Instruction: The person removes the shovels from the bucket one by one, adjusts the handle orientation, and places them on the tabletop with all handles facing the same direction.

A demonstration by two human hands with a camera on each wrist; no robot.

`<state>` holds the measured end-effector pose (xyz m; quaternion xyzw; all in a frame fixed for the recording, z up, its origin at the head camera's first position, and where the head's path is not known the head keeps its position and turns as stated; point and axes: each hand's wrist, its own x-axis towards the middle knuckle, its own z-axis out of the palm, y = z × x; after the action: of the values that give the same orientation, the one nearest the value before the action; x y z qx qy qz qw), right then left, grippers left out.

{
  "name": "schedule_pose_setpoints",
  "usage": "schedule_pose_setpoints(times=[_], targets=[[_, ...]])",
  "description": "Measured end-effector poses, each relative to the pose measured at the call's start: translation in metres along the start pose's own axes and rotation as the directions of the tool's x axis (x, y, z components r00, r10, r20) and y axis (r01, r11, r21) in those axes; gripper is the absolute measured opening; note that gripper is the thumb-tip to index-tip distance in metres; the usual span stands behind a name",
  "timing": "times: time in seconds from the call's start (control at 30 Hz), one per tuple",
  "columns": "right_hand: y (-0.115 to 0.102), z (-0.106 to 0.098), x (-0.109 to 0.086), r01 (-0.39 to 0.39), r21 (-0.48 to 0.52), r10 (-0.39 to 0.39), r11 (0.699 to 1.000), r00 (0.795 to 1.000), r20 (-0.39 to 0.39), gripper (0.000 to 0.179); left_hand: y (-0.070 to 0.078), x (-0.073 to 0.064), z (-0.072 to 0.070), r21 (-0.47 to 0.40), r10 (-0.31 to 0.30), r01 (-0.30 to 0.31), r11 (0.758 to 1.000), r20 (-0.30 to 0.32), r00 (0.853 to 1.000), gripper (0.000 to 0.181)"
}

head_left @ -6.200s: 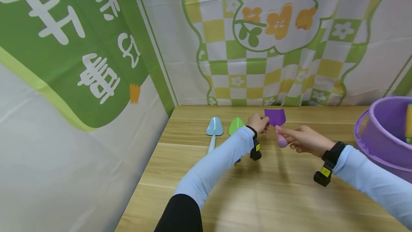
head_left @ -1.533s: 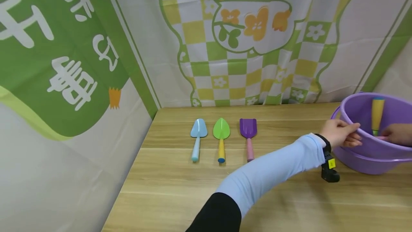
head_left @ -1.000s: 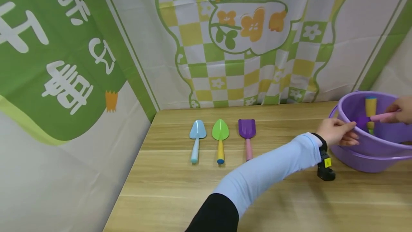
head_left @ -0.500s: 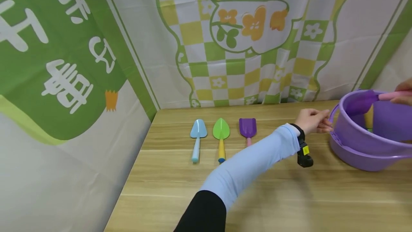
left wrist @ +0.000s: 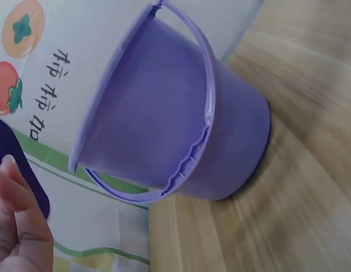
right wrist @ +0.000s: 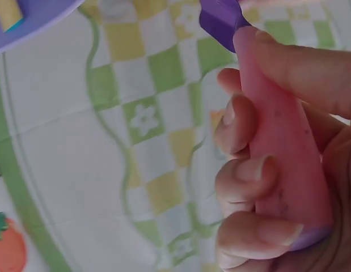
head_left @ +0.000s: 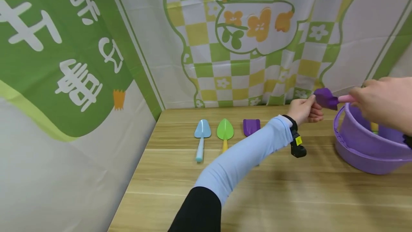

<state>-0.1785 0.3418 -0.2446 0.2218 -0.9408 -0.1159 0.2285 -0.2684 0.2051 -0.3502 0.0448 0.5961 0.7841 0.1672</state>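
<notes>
My right hand (head_left: pixel 384 101) grips the pink handle of a purple-bladed toy shovel (head_left: pixel 325 98), its fingers wrapped round it in the right wrist view. The blade points left, toward my left hand (head_left: pixel 304 111). My left fingertips are at the blade's edge; whether they pinch it I cannot tell. Both hands are above the table, left of and over the purple bucket (head_left: pixel 370 146). On the table lie a light blue toy trowel (head_left: pixel 202 130), a green toy trowel (head_left: pixel 225 129) with a yellow handle, and another purple toy shovel (head_left: pixel 251 126). My left arm hides the last one's handle.
Inside the bucket stands something with a yellow handle (head_left: pixel 374 127). The bucket's handle (left wrist: pixel 206 85) hangs down its side. A patterned cloth (head_left: pixel 231 71) closes off the table's back, and another cloth (head_left: pixel 74 117) hangs at the left. The wooden tabletop (head_left: pixel 289 192) reaches toward me.
My right hand has drawn the purple shovel out of the bucket and brought it left. My left hand has left the bucket's rim and moved left and up to the blade.
</notes>
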Motion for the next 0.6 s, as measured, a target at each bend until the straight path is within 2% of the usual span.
schedule_pose_setpoints(times=[0.07,0.1,0.13,0.2,0.27,0.3,0.4,0.43,0.5,0.6], targets=[[-0.014,0.002,0.0,0.041,-0.044,-0.043,0.998,0.998,-0.041,0.011,-0.001,0.0,-0.002,0.026,0.002,-0.002,1.0,-0.03,1.0,0.05],[-0.021,0.002,0.0,0.031,-0.066,-0.035,0.997,0.997,-0.062,0.016,-0.002,-0.001,-0.003,0.036,0.001,0.0,0.999,-0.05,0.999,0.052],[-0.026,0.006,-0.001,0.065,-0.084,-0.074,0.994,0.992,-0.103,0.021,-0.002,-0.002,-0.004,0.048,-0.003,0.007,0.999,-0.07,0.998,0.054],[-0.033,0.015,-0.003,0.136,-0.132,-0.162,0.982,0.964,-0.209,0.024,-0.003,-0.003,-0.008,0.07,-0.018,0.026,0.997,-0.111,0.994,0.055],[-0.04,0.022,-0.003,0.157,-0.164,-0.195,0.974,0.949,-0.247,0.023,-0.004,-0.004,-0.011,0.078,-0.034,0.045,0.996,-0.142,0.989,0.056],[-0.043,0.026,-0.003,0.166,-0.177,-0.212,0.97,0.935,-0.284,0.031,-0.004,-0.005,-0.013,0.078,-0.042,0.055,0.995,-0.153,0.987,0.055],[-0.051,0.034,-0.001,0.173,-0.191,-0.229,0.966,0.916,-0.33,0.057,-0.004,-0.006,-0.018,0.097,-0.056,0.074,0.993,-0.18,0.982,0.054],[-0.054,0.035,0.0,0.172,-0.196,-0.231,0.965,0.912,-0.338,0.061,-0.004,-0.006,-0.019,0.109,-0.056,0.077,0.991,-0.185,0.981,0.054],[-0.057,0.038,0.002,0.174,-0.204,-0.238,0.963,0.904,-0.354,0.067,-0.003,-0.007,-0.021,0.129,-0.059,0.084,0.988,-0.191,0.98,0.052],[-0.061,0.041,0.004,0.177,-0.222,-0.251,0.959,0.893,-0.373,0.064,-0.002,-0.008,-0.024,0.172,-0.049,0.082,0.982,-0.192,0.98,0.049]])
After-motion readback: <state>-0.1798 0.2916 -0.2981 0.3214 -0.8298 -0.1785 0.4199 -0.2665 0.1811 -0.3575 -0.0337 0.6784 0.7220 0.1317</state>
